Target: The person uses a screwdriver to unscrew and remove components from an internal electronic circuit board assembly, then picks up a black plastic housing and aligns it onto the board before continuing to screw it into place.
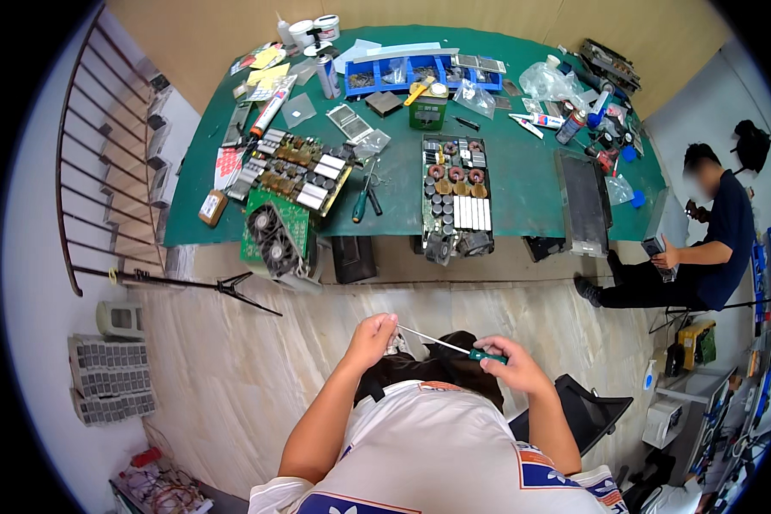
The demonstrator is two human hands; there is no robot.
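A screwdriver [434, 339] with a dark green handle and a long thin metal shaft lies across my lap, well back from the table. My right hand [512, 365] is closed round its handle. At the other end, the fingers of my left hand [371, 341] are pinched together at the tip of the shaft; whether a small part sits between them is too small to tell. Ahead, on the table's near edge, stands an open power module [457, 199] with copper coils and capacitors. To its left lie circuit boards [291, 176] and a green board with two fans [274, 236].
The green table [522, 197] carries a blue parts bin [364, 79], a green can [428, 113], another screwdriver [361, 201] and a dark metal cover [584, 201]. At the right a seated person [720, 240] holds a metal case. A black chair [578, 411] is beside me.
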